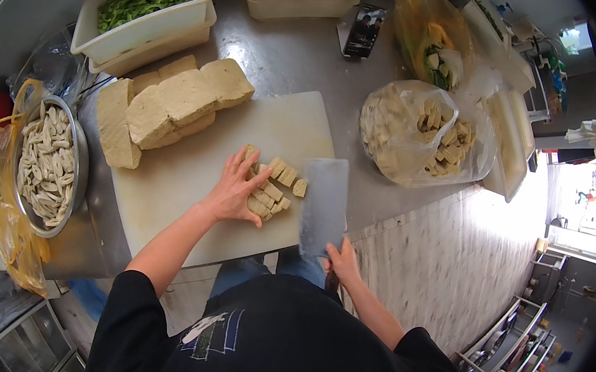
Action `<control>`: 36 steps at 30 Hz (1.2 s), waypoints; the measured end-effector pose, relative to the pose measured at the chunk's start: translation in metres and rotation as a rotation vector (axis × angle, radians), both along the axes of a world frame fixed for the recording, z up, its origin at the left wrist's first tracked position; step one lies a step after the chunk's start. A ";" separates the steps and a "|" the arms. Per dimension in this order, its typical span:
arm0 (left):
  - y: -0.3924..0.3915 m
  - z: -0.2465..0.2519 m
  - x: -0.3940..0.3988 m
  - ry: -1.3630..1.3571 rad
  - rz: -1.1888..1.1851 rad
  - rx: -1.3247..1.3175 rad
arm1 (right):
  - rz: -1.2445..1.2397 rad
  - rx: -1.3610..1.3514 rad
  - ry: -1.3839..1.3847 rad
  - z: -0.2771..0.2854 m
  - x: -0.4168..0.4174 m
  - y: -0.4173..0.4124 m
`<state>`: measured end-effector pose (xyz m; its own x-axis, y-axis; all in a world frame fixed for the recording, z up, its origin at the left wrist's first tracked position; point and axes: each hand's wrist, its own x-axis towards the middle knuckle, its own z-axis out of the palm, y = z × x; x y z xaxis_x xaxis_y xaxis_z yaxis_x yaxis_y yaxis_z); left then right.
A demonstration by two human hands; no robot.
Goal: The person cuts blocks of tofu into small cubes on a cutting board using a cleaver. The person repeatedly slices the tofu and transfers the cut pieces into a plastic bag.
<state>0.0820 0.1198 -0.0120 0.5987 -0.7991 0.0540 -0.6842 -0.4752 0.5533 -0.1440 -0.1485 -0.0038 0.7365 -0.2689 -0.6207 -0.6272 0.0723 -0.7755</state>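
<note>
My left hand [239, 187] is spread over a small pile of cut tofu cubes [268, 194] on a white cutting board [187, 200]. Its fingers are apart and touch the pile, partly hiding it. My right hand [343, 262] grips the handle of a cleaver [325, 202], whose broad blade lies over the board's right edge, just right of the cubes. One loose cube [300, 188] sits closest to the blade. Large blocks of firm tofu [174, 103] are stacked across the board's far left corner.
Right of the board, a clear plastic bag [382, 135] holds cut tofu pieces. Sliced pale food fills a metal bowl [78, 158] at left. Tubs [153, 33] with green strips and a second tub [303, 7] stand behind. A dark printed box [365, 31] and a yellow bag [428, 16] lie far right.
</note>
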 end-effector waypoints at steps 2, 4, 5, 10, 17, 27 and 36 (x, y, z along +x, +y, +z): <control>-0.006 -0.002 -0.007 -0.003 -0.009 -0.087 | 0.042 0.138 0.008 -0.006 0.018 0.024; -0.014 -0.003 -0.009 -0.019 0.001 -0.165 | 0.126 0.125 -0.026 -0.006 0.037 0.046; -0.017 -0.004 -0.011 -0.032 0.018 -0.195 | 0.170 0.119 -0.045 -0.006 0.044 0.054; -0.029 -0.006 -0.015 -0.003 0.151 -0.350 | 0.235 0.160 -0.050 0.007 0.065 0.058; -0.065 0.051 -0.025 -0.096 0.156 -0.517 | 0.261 0.077 -0.081 0.085 0.062 0.023; -0.259 0.186 -0.052 -0.029 -0.278 -0.898 | -0.200 -0.246 -0.235 0.227 -0.034 -0.086; -0.369 0.153 -0.006 0.178 -0.186 -0.727 | -0.243 -0.108 -0.227 0.239 0.022 -0.166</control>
